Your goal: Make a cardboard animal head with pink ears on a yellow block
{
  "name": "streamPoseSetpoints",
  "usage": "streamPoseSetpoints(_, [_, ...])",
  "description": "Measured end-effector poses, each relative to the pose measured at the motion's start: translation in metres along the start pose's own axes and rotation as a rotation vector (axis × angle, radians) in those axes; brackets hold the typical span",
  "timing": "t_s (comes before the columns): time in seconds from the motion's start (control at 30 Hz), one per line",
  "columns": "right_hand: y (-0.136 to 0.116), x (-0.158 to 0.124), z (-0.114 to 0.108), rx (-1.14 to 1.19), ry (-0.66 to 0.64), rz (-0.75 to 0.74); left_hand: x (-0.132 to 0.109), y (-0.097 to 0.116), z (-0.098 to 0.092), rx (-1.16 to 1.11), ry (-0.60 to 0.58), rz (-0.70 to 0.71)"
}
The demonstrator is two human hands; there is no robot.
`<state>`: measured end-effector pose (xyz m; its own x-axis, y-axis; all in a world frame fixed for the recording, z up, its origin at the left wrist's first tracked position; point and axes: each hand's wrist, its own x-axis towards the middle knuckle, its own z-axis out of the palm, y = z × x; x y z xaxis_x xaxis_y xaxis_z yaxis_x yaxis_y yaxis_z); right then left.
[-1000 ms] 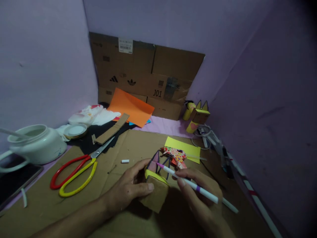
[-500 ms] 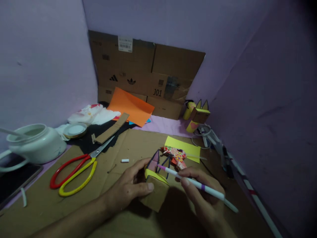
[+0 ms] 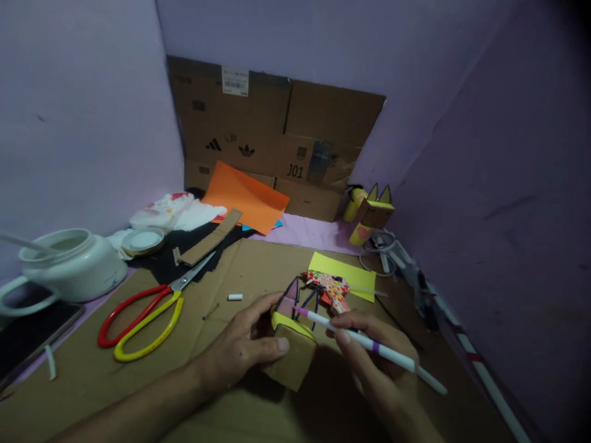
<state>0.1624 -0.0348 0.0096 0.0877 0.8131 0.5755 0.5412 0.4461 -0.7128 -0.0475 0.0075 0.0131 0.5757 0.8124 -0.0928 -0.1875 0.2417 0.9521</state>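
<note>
White pot: by the desk's [image 3: 314, 231] left edge, well apart from both hands.

Scissors: open on the cardboard sheet [image 3: 258, 264], between the pot and the left hand, their red and yellow handles toward the near left corner.

Left hand [image 3: 240, 344]: clamped on the small cardboard box, thumb on its near face, the other fingers mostly hidden behind.

Cardboard box [image 3: 293, 363]: near the middle of the desk's near edge, tilted in the left hand (whether its base touches the sheet I cannot tell). It should be light and fairly stiff, easily dented if squeezed. Its lower sides look the best hold, thumb and fingers opposed, clear of the yellow top.

Ears [image 3: 287, 298]: two points rising from the box, dark along the edges, the left one pink inside. They look thin and bendy, the most fragile part, and a poor place to grip.

Marker [image 3: 392, 355]: slanting across the near right part of the desk, its purple tip at or just beside the pink ear. It is probably light, rigid and a little slick; the barrel behind the tip suits a pinch.

Glue gun [image 3: 330, 289]: beyond the marker, toward the far right corner, partly over yellow paper [image 3: 362, 283].

Right hand [image 3: 381, 363]: toward the near right corner, thumb and fingers closed around the marker's barrel.
</note>
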Motion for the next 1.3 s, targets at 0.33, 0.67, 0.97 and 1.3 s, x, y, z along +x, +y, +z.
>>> streamPoseSetpoints(0.33, [-0.0063, -0.0023, 0.0014, 0.021, 0.016, 0.102, 0.0012, 0.0029, -0.0005, 0.011, 0.003, 0.005])
streamPoseSetpoints(0.67, [-0.0044, -0.0035, 0.005, 0.057, 0.089, 0.151, -0.0006, 0.0003, -0.0018, 0.055, -0.017, 0.007])
streamPoseSetpoints(0.97, [-0.0026, -0.0018, 0.0032, 0.041, 0.052, 0.104, 0.0001, 0.0013, -0.0014, 0.056, -0.03, 0.006])
streamPoseSetpoints(1.3, [-0.0077, -0.0032, 0.004, 0.072, 0.045, 0.16, -0.0004, 0.0012, -0.0016, 0.057, -0.027, 0.019])
